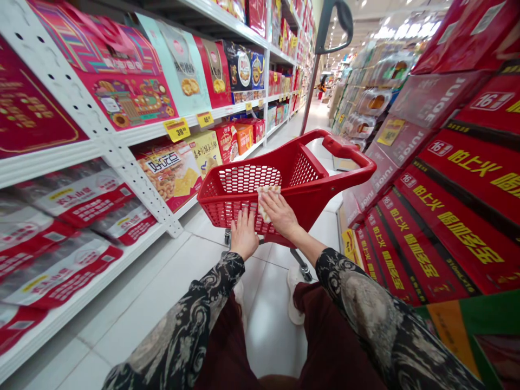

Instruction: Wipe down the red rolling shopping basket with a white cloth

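A red plastic shopping trolley basket with a mesh wall stands in front of me, its handle bar pointing away to the right. My right hand presses a small cream cloth against the basket's near mesh wall. My left hand lies beside it on the same wall, fingers spread and holding nothing. Black patterned sleeves cover both forearms. The inside of the basket shows nothing but red mesh.
White metal shelves of boxed food with yellow price tags line the left. Stacked red cartons rise on the right. A tall dark pole with a black loop rises from the trolley. A person stands far down the tiled aisle.
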`<act>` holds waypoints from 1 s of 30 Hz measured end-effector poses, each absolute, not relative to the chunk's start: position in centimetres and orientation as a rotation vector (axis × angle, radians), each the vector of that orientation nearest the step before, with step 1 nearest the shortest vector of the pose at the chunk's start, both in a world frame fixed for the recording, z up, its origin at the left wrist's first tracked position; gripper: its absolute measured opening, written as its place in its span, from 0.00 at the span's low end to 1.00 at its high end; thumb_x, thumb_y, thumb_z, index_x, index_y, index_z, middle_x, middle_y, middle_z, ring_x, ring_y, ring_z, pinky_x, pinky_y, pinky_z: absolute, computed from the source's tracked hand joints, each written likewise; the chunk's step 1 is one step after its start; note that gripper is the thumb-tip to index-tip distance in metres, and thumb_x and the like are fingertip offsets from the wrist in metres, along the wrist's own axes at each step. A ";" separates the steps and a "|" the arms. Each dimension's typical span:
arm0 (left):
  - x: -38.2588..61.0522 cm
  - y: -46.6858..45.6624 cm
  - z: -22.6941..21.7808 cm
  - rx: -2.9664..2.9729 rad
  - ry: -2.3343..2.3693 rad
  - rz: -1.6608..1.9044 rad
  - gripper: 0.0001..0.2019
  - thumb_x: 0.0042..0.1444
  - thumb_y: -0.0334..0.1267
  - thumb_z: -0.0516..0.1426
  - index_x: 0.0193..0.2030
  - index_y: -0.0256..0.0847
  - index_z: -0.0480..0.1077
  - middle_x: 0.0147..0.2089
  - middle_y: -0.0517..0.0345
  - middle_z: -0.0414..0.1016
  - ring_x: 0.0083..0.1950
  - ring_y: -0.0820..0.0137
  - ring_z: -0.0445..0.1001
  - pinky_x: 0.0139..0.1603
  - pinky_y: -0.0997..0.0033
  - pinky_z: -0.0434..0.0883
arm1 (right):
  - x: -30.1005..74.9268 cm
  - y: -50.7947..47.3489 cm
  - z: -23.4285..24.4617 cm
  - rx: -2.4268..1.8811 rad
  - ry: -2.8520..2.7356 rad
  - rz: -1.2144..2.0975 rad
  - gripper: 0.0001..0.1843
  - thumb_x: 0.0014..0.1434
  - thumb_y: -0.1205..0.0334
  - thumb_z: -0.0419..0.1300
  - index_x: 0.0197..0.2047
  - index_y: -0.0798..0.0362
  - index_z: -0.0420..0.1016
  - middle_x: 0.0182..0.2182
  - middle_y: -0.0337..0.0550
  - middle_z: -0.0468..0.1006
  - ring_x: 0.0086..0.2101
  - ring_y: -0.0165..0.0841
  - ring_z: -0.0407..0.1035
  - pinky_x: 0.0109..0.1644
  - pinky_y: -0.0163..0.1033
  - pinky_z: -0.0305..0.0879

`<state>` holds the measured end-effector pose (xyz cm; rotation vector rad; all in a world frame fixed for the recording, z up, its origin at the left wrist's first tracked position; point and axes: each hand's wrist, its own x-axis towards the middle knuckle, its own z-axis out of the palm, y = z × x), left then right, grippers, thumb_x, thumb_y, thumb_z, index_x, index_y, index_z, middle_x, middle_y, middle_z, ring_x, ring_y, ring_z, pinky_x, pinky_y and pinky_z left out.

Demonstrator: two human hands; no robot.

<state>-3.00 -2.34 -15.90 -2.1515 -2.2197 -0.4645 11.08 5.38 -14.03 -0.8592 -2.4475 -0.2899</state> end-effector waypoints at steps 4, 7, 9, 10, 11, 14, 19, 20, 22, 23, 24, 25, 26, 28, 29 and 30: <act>-3.7 -2.8 -16.1 -2.147 -2.242 -0.460 0.37 0.45 0.31 0.53 0.65 0.34 0.47 0.69 0.42 0.41 0.69 0.55 0.41 0.64 0.47 0.48 | 11.4 5.2 -18.1 -0.847 -2.573 -0.264 0.25 0.59 0.73 0.48 0.60 0.58 0.59 0.60 0.52 0.60 0.62 0.40 0.47 0.63 0.54 0.48; -4.4 -3.1 -16.6 -2.136 -2.294 -0.434 0.37 0.45 0.31 0.53 0.65 0.34 0.47 0.69 0.42 0.42 0.69 0.55 0.42 0.64 0.47 0.47 | 11.9 4.6 -20.7 -0.833 -2.682 -0.238 0.23 0.57 0.73 0.51 0.57 0.59 0.64 0.58 0.54 0.62 0.61 0.40 0.51 0.62 0.53 0.51; -4.8 -3.2 -16.8 -2.127 -2.314 -0.421 0.37 0.44 0.30 0.53 0.64 0.34 0.48 0.69 0.42 0.43 0.69 0.56 0.42 0.64 0.47 0.47 | 11.8 4.2 -21.3 -0.796 -2.726 -0.223 0.22 0.57 0.74 0.52 0.56 0.58 0.66 0.58 0.54 0.63 0.60 0.39 0.51 0.61 0.51 0.52; -5.1 -3.1 -16.9 -2.121 -2.317 -0.421 0.37 0.44 0.30 0.53 0.64 0.34 0.48 0.69 0.43 0.43 0.69 0.56 0.42 0.64 0.47 0.47 | 11.6 4.0 -21.1 -0.769 -2.721 -0.218 0.22 0.57 0.74 0.52 0.56 0.58 0.66 0.58 0.53 0.63 0.61 0.39 0.51 0.61 0.51 0.52; -5.3 -3.1 -16.9 -2.116 -2.315 -0.426 0.37 0.44 0.30 0.52 0.64 0.34 0.48 0.69 0.43 0.43 0.69 0.56 0.42 0.64 0.47 0.47 | 11.2 3.9 -20.7 -0.737 -2.699 -0.214 0.23 0.57 0.74 0.51 0.57 0.57 0.65 0.58 0.53 0.62 0.61 0.38 0.50 0.62 0.50 0.52; -5.9 -2.7 -16.9 -2.084 -2.333 -0.447 0.37 0.44 0.30 0.52 0.65 0.33 0.48 0.69 0.44 0.42 0.69 0.56 0.42 0.64 0.47 0.47 | 9.3 3.8 -18.2 -0.663 -2.586 -0.223 0.24 0.60 0.72 0.48 0.59 0.56 0.61 0.59 0.50 0.61 0.62 0.36 0.46 0.63 0.50 0.49; -6.9 -2.7 -16.8 -2.000 -2.415 -0.454 0.38 0.43 0.30 0.52 0.65 0.32 0.46 0.69 0.43 0.42 0.69 0.55 0.41 0.64 0.45 0.49 | 6.0 4.9 -15.1 -0.672 -2.576 -0.265 0.24 0.61 0.71 0.46 0.61 0.57 0.58 0.62 0.49 0.57 0.63 0.38 0.42 0.65 0.52 0.45; -7.0 -2.7 -16.8 -1.997 -2.423 -0.442 0.38 0.43 0.30 0.52 0.65 0.32 0.47 0.69 0.43 0.41 0.69 0.55 0.40 0.64 0.45 0.49 | 5.7 5.2 -15.2 -0.673 -2.600 -0.262 0.24 0.61 0.72 0.46 0.61 0.58 0.58 0.61 0.49 0.57 0.63 0.39 0.43 0.65 0.52 0.45; -7.3 -3.0 -16.9 -2.001 -2.431 -0.417 0.38 0.44 0.31 0.52 0.65 0.32 0.47 0.69 0.43 0.41 0.69 0.55 0.40 0.64 0.45 0.49 | 5.5 5.6 -15.9 -0.661 -2.650 -0.252 0.24 0.60 0.73 0.46 0.60 0.61 0.60 0.61 0.51 0.58 0.62 0.40 0.45 0.65 0.53 0.45; -7.5 -3.1 -17.0 -2.002 -2.432 -0.407 0.38 0.44 0.31 0.52 0.65 0.33 0.47 0.69 0.43 0.41 0.69 0.55 0.39 0.64 0.45 0.49 | 5.5 5.7 -16.5 -0.650 -2.671 -0.250 0.23 0.60 0.73 0.47 0.59 0.62 0.61 0.60 0.52 0.59 0.62 0.41 0.46 0.65 0.53 0.46; -7.6 -3.2 -17.0 -2.000 -2.433 -0.401 0.38 0.44 0.31 0.52 0.65 0.33 0.47 0.69 0.43 0.41 0.69 0.55 0.39 0.64 0.45 0.49 | 5.6 5.8 -17.2 -0.636 -2.690 -0.251 0.23 0.59 0.73 0.47 0.58 0.62 0.62 0.60 0.53 0.60 0.62 0.41 0.47 0.64 0.53 0.46; -7.7 -3.3 -17.0 -1.999 -2.434 -0.394 0.38 0.45 0.31 0.52 0.65 0.33 0.47 0.69 0.43 0.41 0.69 0.55 0.40 0.64 0.45 0.49 | 5.8 5.8 -17.9 -0.624 -2.708 -0.254 0.23 0.59 0.73 0.48 0.58 0.62 0.63 0.60 0.54 0.60 0.62 0.42 0.47 0.64 0.53 0.47; -7.9 -3.4 -17.1 -1.997 -2.439 -0.385 0.38 0.45 0.31 0.52 0.65 0.33 0.46 0.69 0.43 0.41 0.69 0.55 0.40 0.64 0.45 0.49 | 5.9 5.7 -18.6 -0.616 -2.726 -0.257 0.22 0.59 0.73 0.49 0.57 0.62 0.64 0.59 0.54 0.60 0.61 0.42 0.48 0.64 0.53 0.47; -8.2 -3.5 -17.1 -1.992 -2.458 -0.360 0.38 0.45 0.31 0.52 0.65 0.32 0.46 0.69 0.43 0.40 0.69 0.55 0.40 0.64 0.46 0.49 | 6.1 5.3 -19.9 -0.623 -2.766 -0.259 0.21 0.58 0.73 0.50 0.56 0.61 0.66 0.59 0.55 0.61 0.61 0.42 0.50 0.62 0.53 0.50; -8.3 -3.5 -17.1 -1.989 -2.467 -0.345 0.37 0.45 0.31 0.52 0.65 0.32 0.46 0.69 0.43 0.40 0.69 0.55 0.41 0.64 0.46 0.50 | 6.1 5.1 -20.3 -0.636 -2.789 -0.255 0.21 0.58 0.73 0.50 0.55 0.61 0.66 0.58 0.55 0.62 0.60 0.42 0.51 0.62 0.54 0.51; -8.5 -3.6 -17.2 -1.985 -2.475 -0.329 0.37 0.45 0.31 0.52 0.65 0.32 0.47 0.69 0.43 0.40 0.69 0.55 0.41 0.64 0.46 0.50 | 6.0 4.9 -20.6 -0.650 -2.807 -0.250 0.20 0.58 0.73 0.50 0.54 0.61 0.67 0.58 0.56 0.62 0.60 0.42 0.51 0.61 0.53 0.53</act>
